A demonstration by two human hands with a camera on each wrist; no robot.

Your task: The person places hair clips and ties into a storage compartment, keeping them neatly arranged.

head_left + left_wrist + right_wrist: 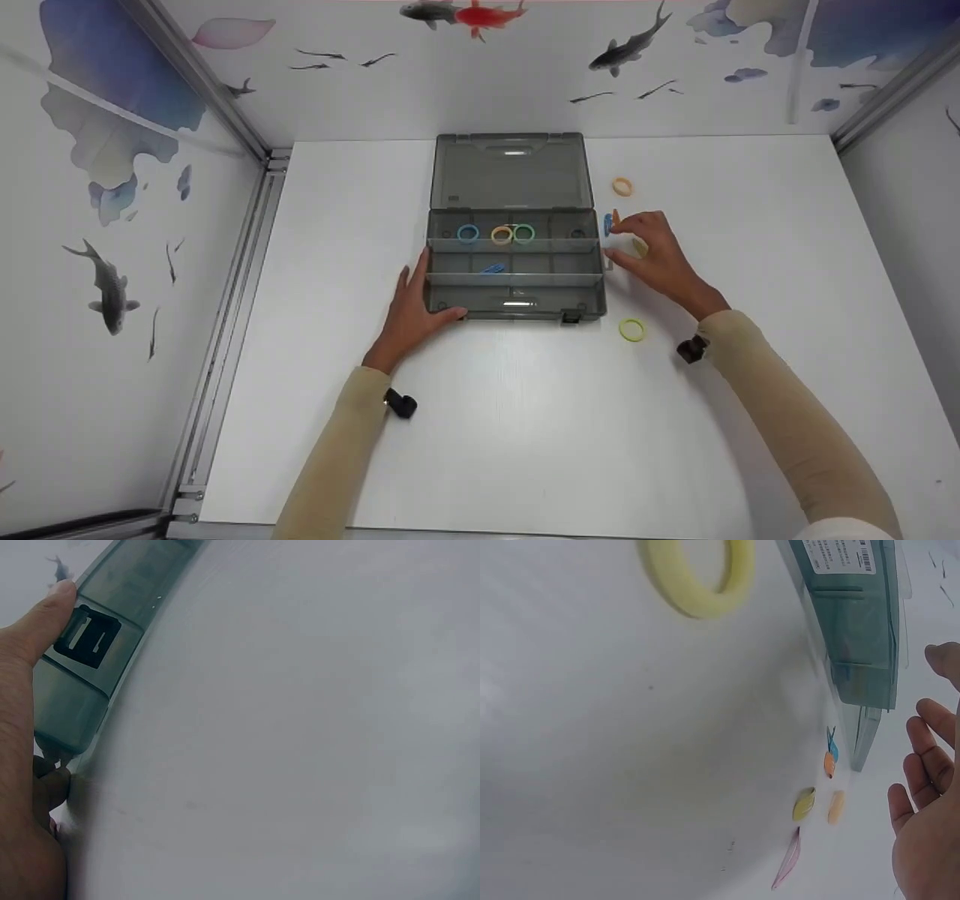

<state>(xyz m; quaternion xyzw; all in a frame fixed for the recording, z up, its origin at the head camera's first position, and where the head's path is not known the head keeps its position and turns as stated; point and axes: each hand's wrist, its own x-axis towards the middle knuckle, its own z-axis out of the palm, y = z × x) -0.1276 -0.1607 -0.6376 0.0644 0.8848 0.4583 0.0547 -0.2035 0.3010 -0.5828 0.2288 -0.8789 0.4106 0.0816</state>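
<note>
A grey translucent compartment box [517, 296] lies with its lid folded back. My left hand [411, 319] grips its front left corner, thumb along the front edge and fingers on the left side. A blue ring [458, 234], an orange ring [493, 235] and a green ring [534, 234] sit in the back row. Small blue clips [493, 268] lie in the middle row. My right hand [660, 259] hovers by the box's right side, thumb and fingertips apart. Close to its fingertips are a blue clip [833, 748] and an orange clip [829, 764].
Right of the box, an orange ring [614, 187] lies toward the back and a yellow-green ring [631, 340] toward the front. A small yellow piece [804, 805] is partly behind my right hand in the head view. Decorated white panels [517, 82] enclose the table.
</note>
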